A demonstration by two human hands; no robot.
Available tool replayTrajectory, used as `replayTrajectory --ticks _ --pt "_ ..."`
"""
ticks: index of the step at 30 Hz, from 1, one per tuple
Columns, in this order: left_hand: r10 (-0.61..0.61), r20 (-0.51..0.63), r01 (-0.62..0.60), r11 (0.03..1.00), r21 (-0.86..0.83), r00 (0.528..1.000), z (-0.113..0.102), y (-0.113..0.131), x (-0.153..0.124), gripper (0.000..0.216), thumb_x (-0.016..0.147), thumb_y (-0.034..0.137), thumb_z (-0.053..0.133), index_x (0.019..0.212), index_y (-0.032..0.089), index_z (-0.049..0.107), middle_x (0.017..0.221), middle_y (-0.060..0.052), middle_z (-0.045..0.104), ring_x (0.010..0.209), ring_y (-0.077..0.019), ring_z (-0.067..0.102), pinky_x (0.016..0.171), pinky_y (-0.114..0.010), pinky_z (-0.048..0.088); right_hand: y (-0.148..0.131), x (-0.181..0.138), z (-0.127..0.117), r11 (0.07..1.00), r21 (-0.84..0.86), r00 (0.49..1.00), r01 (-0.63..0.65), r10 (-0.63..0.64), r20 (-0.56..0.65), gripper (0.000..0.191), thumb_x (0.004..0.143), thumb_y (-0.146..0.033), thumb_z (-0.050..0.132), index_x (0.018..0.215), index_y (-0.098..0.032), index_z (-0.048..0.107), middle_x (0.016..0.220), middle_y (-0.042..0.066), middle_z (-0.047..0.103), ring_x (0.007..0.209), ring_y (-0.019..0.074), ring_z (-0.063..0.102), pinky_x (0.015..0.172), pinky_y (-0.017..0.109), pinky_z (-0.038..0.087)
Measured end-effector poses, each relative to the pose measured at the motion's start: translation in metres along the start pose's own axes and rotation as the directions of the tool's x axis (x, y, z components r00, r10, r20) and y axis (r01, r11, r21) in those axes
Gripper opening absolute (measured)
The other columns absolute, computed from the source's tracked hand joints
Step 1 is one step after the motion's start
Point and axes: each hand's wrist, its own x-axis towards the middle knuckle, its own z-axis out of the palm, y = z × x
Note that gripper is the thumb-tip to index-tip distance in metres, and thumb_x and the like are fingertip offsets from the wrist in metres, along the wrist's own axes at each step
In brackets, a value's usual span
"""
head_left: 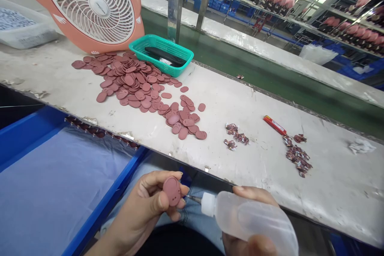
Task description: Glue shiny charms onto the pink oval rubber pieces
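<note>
Between the thumb and fingers of my left hand (147, 204) is a small reddish-brown oval disc (172, 191) with tiny holes in its face. My right hand (255, 224) is wrapped around a translucent white squeeze bottle (255, 220), which lies tilted sideways. Its thin metal nozzle tip (195, 199) points left and comes close to the disc's edge; I cannot tell if they touch. On the bench beyond my hands spreads a large heap of similar oval discs (135, 84).
A peach-coloured fan (99, 6) stands behind the heap, beside a green basket (162, 44). Rightward on the bench (216, 156) lie small brown pieces (237, 136), a red tube-like pack (274, 125) and crumpled tissue (361, 146). A blue bin (132, 172) sits at left, below the bench edge.
</note>
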Motion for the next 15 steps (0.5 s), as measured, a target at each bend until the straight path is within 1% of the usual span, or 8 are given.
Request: replayTrajectory --ticks 3,5,9,12,14,15 --pt "0.005 0.008 -0.005 1.000 -0.001 1.000 0.0004 0.0006 0.0001 0.042 0.045 0.046 0.099 0.079 0.026 0.084 0.069 -0.001 0.079 0.056 -0.0122 0.069 0.049 -0.016 0.053 0.0052 0.0033 0.0063 0.990 0.099 0.993 0.101 -0.094 -0.075 0.034 0.100 -0.055 0.046 0.111 -0.026 0.062 0.052 -0.005 0.045 0.033 0.0112 0.033 0.031 0.024 0.025" --pt "0.009 0.008 -0.009 1.000 0.000 1.000 0.0006 0.0007 0.0002 0.042 0.046 0.046 0.099 0.079 0.026 0.084 0.070 -0.002 0.079 0.056 -0.0126 0.068 0.048 -0.017 0.053 0.0058 0.0037 0.0097 0.987 0.119 0.991 0.112 -0.103 -0.081 0.033 0.099 -0.054 0.049 0.109 -0.026 0.063 0.052 -0.005 0.045 0.033 0.0109 0.032 0.032 0.024 0.026" --pt "0.020 -0.005 -0.020 1.000 0.003 1.000 0.0007 0.0002 0.0005 0.042 0.046 0.046 0.099 0.079 0.025 0.084 0.069 -0.003 0.079 0.056 -0.0131 0.068 0.048 -0.017 0.052 0.0004 -0.0010 0.0112 0.993 0.108 0.996 -0.043 0.051 -0.071 0.035 0.096 -0.059 0.054 0.107 -0.027 0.063 0.059 -0.003 0.052 0.040 0.0133 0.039 0.038 0.027 0.030" --pt "0.011 -0.010 -0.011 1.000 0.004 1.000 0.0002 -0.0008 0.0008 0.042 0.045 0.046 0.099 0.078 0.025 0.084 0.069 -0.003 0.079 0.056 -0.0127 0.067 0.048 -0.016 0.052 -0.0027 -0.0043 0.0109 0.988 0.119 0.988 -0.102 0.115 -0.105 0.034 0.095 -0.057 0.056 0.104 -0.026 0.064 0.065 0.000 0.059 0.046 0.0155 0.047 0.044 0.029 0.036" --pt "0.015 -0.009 -0.015 1.000 0.010 1.000 -0.0005 -0.0015 0.0010 0.042 0.045 0.047 0.099 0.078 0.026 0.084 0.069 -0.002 0.079 0.057 -0.0125 0.067 0.048 -0.016 0.052 -0.0017 -0.0040 0.0103 0.974 0.176 0.980 -0.142 0.163 -0.111 0.035 0.089 -0.058 0.065 0.101 -0.025 0.066 0.067 0.001 0.061 0.048 0.0149 0.049 0.046 0.029 0.038" --pt "0.021 -0.012 -0.021 1.000 0.015 1.000 -0.0010 -0.0017 0.0011 0.042 0.045 0.048 0.098 0.078 0.026 0.084 0.069 -0.002 0.079 0.057 -0.0126 0.068 0.048 -0.016 0.052 -0.0005 -0.0025 0.0095 0.954 0.239 0.974 -0.183 0.209 -0.088 0.037 0.086 -0.059 0.068 0.100 -0.025 0.067 0.065 0.000 0.059 0.047 0.0135 0.048 0.044 0.027 0.037"
